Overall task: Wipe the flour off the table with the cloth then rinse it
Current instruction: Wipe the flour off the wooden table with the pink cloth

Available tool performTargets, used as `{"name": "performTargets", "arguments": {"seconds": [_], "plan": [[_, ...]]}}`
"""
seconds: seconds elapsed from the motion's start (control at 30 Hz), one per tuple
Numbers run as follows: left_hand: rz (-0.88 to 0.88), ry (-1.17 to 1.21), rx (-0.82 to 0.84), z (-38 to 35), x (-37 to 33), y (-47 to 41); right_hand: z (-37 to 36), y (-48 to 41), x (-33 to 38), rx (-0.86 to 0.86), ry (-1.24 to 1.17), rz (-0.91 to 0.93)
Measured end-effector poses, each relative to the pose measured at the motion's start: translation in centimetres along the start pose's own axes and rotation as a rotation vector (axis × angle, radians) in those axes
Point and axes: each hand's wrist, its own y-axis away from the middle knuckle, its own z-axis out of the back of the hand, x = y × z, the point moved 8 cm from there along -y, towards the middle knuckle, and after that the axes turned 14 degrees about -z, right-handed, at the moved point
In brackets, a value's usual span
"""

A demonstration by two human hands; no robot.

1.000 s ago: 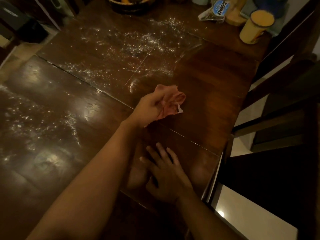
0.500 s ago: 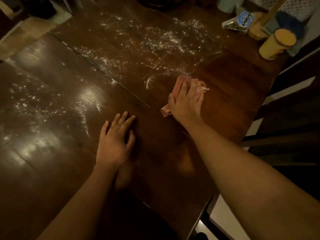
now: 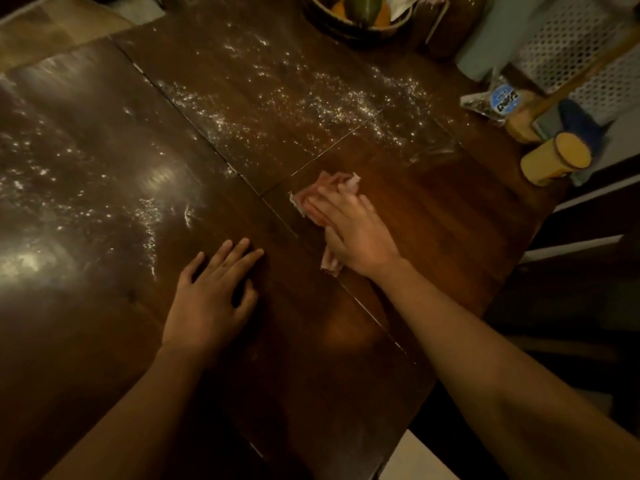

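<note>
A crumpled pink cloth (image 3: pixel 332 183) lies on the dark wooden table (image 3: pixel 433 220), right of its centre seam. My right hand (image 3: pixel 356 233) lies flat on top of it, pressing it down with straight fingers; part of the cloth sticks out beyond the fingertips and beside the wrist. My left hand (image 3: pixel 211 296) rests palm down on the bare wood to the left, fingers spread, holding nothing. White flour (image 3: pixel 311 105) is scattered across the far middle of the table, just beyond the cloth. A second flour patch (image 3: pixel 69 188) covers the left side.
At the far right edge stand a yellow canister (image 3: pixel 554 159), a wooden mallet (image 3: pixel 523 123) and a small foil packet (image 3: pixel 495 100). A bowl of fruit (image 3: pixel 356 19) sits at the back. Dark chairs (image 3: pixel 571 271) stand along the table's right side.
One second ago my left hand held the cloth up in the air; since then my right hand has pressed it on the table and slid it slightly nearer. My left hand has settled flat.
</note>
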Motion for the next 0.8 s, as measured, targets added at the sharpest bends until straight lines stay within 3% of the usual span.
{"name": "performTargets", "arguments": {"seconds": [0.13, 0.23, 0.3, 0.43, 0.57, 0.7, 0.8], "plan": [[0.002, 0.006, -0.004, 0.1, 0.0, 0.0, 2.3, -1.8, -7.6, -0.117, -0.049, -0.357], [-0.003, 0.011, -0.007, 0.2, -0.1, 0.1, 2.5, -4.9, -6.1, -0.180, -0.053, -0.457], [-0.005, 0.008, -0.008, 0.2, -0.2, 0.2, 1.8, -5.9, -2.6, -0.172, -0.048, -0.350], [0.007, 0.015, -0.017, 0.2, -0.1, -0.1, -0.9, -2.4, 3.2, 0.009, -0.106, 0.136], [0.007, 0.020, -0.026, 0.2, -0.1, -0.1, 0.1, 1.5, -1.0, 0.053, -0.065, 0.370], [0.015, 0.029, -0.032, 0.4, -0.1, 0.0, 1.7, -0.6, -5.8, -0.039, -0.132, -0.008], [0.016, 0.021, -0.026, 0.2, 0.0, -0.1, 0.7, -2.2, -2.4, -0.138, -0.208, -0.254]]}}
